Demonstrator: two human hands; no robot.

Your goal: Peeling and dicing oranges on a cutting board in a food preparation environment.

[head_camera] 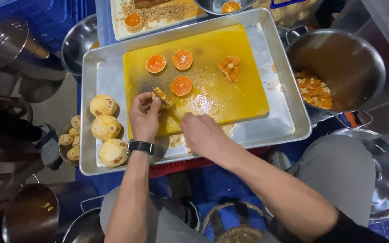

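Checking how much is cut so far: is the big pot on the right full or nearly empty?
Nearly empty: the pot shows only a small pile of fruit pieces.

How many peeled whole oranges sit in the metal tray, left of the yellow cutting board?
3, stacked in a column along the tray's left side: top, middle, bottom, beside the left hand. None seem hidden.

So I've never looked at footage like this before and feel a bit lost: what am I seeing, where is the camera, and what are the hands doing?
The camera sits on a person's head and looks down at their own two bare hands. A yellow cutting board lies in a metal tray. The left hand, with a black wristwatch, steadies a piece of fruit on the board. The right hand holds a knife against it. Orange halves lie on the board, peeled whole fruits wait at the left, and a steel pot at the right holds cut chunks.
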